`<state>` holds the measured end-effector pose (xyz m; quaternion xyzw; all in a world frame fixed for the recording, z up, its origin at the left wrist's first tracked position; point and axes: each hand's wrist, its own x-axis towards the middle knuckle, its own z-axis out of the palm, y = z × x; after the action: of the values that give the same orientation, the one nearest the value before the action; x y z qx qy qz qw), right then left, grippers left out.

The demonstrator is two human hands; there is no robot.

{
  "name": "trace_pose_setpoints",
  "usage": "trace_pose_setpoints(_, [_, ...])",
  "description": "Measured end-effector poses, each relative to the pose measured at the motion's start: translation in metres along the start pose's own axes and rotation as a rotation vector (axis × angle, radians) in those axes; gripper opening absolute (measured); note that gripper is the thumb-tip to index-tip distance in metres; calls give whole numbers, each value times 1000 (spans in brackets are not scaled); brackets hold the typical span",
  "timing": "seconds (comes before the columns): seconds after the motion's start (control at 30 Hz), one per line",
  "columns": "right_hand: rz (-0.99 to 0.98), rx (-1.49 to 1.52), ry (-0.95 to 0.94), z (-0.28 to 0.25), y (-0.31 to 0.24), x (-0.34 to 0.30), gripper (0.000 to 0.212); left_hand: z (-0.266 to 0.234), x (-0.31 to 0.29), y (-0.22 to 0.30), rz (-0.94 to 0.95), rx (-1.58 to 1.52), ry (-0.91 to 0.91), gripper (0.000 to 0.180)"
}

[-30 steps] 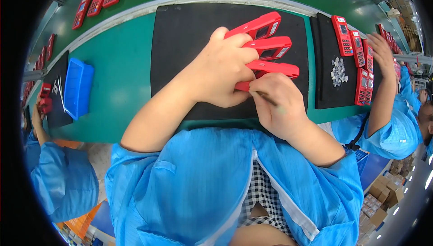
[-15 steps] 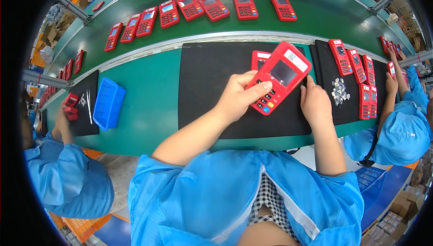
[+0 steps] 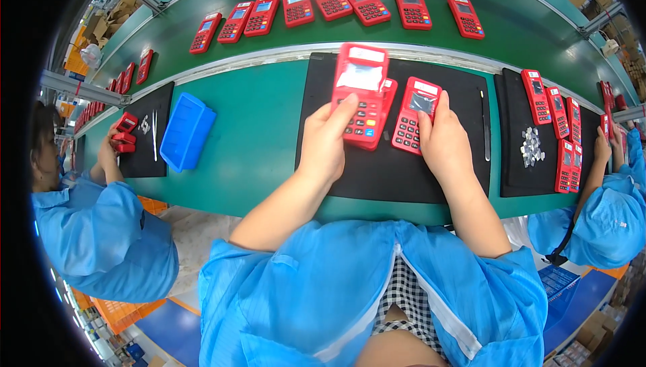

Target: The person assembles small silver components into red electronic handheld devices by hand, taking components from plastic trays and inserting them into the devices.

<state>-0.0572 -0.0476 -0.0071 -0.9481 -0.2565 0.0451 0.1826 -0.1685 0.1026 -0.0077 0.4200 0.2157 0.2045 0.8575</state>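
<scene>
A red card payment terminal [image 3: 360,104] with a grey keypad and glare across its screen is raised above the black mat [image 3: 397,185]. My left hand [image 3: 324,139] is closed around its left side, thumb over the keypad. Behind it shows the edge of another red terminal [image 3: 387,108]; whether that one is held or lies on the mat I cannot tell. My right hand [image 3: 444,137] grips a third terminal [image 3: 408,128] from its right side, thumb at the keypad. A thin dark tool like tweezers [image 3: 484,124] lies right of my right hand.
A row of red terminals [image 3: 298,7] stands on the green conveyor [image 3: 256,47] ahead. The blue bin [image 3: 188,131] is on the left. On the right mat are small clear pieces [image 3: 531,146] and several terminals [image 3: 560,112]. Co-workers [image 3: 101,232] sit on both sides.
My left hand has brought its terminal leftward and more upright. My right hand, earlier beside that terminal, now grips a separate one. The whole view has shifted.
</scene>
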Motion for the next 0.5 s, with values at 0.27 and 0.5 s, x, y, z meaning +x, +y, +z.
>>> trace_pose_setpoints(0.27, [-54,109,59,8,3,1,55,-5,10,18,-202,-4,-175,31])
trace_pose_setpoints(0.5, [-60,179,29,-2,3,-2,52,-75,6,39,-25,199,14,29])
